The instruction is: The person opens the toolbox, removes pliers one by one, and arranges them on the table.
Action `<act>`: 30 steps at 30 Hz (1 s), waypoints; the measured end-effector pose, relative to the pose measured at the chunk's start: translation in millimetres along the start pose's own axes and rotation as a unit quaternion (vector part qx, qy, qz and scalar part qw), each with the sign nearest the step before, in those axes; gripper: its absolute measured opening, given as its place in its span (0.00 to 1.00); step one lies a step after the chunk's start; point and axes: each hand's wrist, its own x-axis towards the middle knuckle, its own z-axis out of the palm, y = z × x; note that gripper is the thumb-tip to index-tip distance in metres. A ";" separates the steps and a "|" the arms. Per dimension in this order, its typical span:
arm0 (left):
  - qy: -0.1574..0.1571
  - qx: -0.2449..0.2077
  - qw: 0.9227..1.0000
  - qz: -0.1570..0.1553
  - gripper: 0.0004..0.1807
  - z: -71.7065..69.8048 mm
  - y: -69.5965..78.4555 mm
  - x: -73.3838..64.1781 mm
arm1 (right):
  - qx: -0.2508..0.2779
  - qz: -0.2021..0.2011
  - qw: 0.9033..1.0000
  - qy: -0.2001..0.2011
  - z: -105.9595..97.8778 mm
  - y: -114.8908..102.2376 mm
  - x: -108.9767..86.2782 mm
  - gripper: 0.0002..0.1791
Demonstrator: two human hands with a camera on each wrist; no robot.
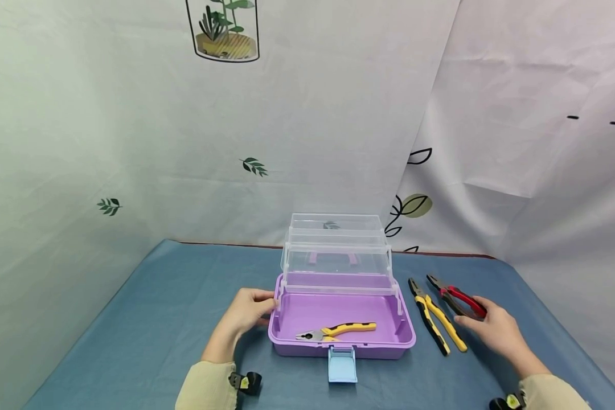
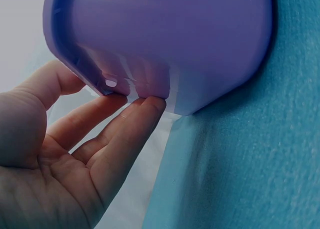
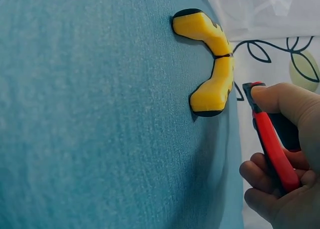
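Observation:
A purple toolbox (image 1: 343,351) with its clear lid (image 1: 336,228) raised stands on the blue cloth. My left hand (image 1: 247,312) holds the box's left side; in the left wrist view the thumb is at the rim and the fingertips touch the purple wall (image 2: 165,34). Inside the box lies a pair of yellow-and-black pliers (image 1: 348,328). To the right of the box, my right hand (image 1: 494,330) grips red-and-black pliers (image 1: 461,296) by the handles, jaws pointing away from me. In the right wrist view a red handle (image 3: 274,154) shows between thumb and fingers.
Another pair of yellow-and-black pliers (image 1: 433,316) lies on the cloth between the box and my right hand. A light blue latch (image 1: 342,365) hangs down at the box's front. A pale printed curtain (image 1: 312,114) stands behind the table (image 1: 148,319).

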 end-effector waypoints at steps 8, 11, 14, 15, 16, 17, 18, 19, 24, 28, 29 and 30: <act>0.002 0.005 1.000 -0.005 0.17 0.6 -0.3 0.3 | -0.012 -0.006 1.000 -0.008 1.4 1.6 3.9 0.51; 0.003 0.007 1.000 -0.007 0.16 0.8 -0.5 0.1 | -0.014 -0.007 1.000 -0.010 2.3 2.8 5.8 0.51; 0.003 0.007 1.000 -0.008 0.16 0.7 -0.3 -0.1 | -0.017 -0.008 1.000 -0.010 2.6 3.5 6.8 0.50; 0.002 0.007 1.000 -0.008 0.16 0.6 -0.1 -0.1 | -0.018 -0.008 1.000 -0.010 2.9 3.8 6.8 0.50; 0.002 0.007 1.000 -0.007 0.17 0.6 0.0 -0.1 | -0.018 -0.009 1.000 -0.010 3.0 3.8 6.8 0.50; 0.002 0.007 1.000 -0.007 0.17 0.5 0.1 0.0 | -0.019 -0.008 1.000 -0.011 2.8 3.7 7.0 0.50; 0.001 0.006 1.000 -0.007 0.17 0.4 0.2 0.1 | -0.019 -0.008 1.000 -0.011 3.0 3.6 7.2 0.50; 0.001 0.006 1.000 -0.007 0.17 0.4 0.2 0.2 | -0.020 -0.006 1.000 -0.012 3.3 3.6 7.2 0.50; -0.001 0.005 1.000 -0.006 0.17 0.2 -0.4 0.9 | -0.020 0.001 1.000 -0.016 3.9 2.1 7.4 0.50; -0.002 0.006 1.000 -0.006 0.17 0.0 -1.6 2.1 | -0.023 0.001 1.000 -0.020 4.5 2.3 7.9 0.51; -0.002 0.006 1.000 -0.007 0.17 -0.2 -1.9 2.5 | -0.025 0.001 0.999 -0.022 4.8 2.7 8.5 0.51; -0.001 0.006 1.000 -0.007 0.17 -0.3 -1.6 2.4 | -0.027 0.001 0.999 -0.024 4.9 2.9 8.8 0.51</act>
